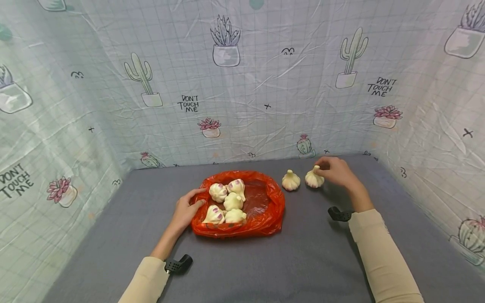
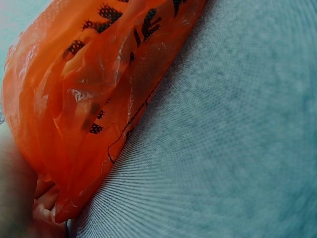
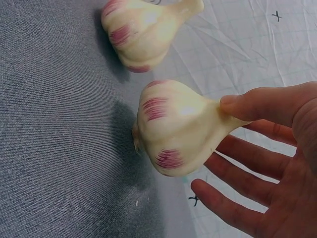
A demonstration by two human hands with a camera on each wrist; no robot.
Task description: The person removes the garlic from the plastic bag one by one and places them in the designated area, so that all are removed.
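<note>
**Garlic bulbs being lined up beside the red bag**

Red crinkled plastic bag [image 1: 265,210] is lying open on the grey fabric surface [image 1: 303,261], holding five cream, purple-streaked garlic bulbs [image 1: 229,202]. Left hand [image 1: 187,210] is resting on the bag's near-left rim, fingers fairly straight, pressing it down. Right hand [image 1: 337,171] is reaching to the far right of the bag, thumb and fingers pinching the stem of a garlic bulb [image 3: 178,126] whose base is touching the surface; the remaining fingers are spreading loosely beneath it. Between that bulb and the bag a second loose garlic bulb [image 1: 291,181] is sitting upright.

Judging by this, bulbs are moving between bag and surface, one at a time; whether this one is being set down or lifted is not clear. Either way, the next move calls for a steady hold on the thin stem.

Left wrist view is showing mostly bag film and cloth, with the hand cut off and blurred at the edge.
</note>
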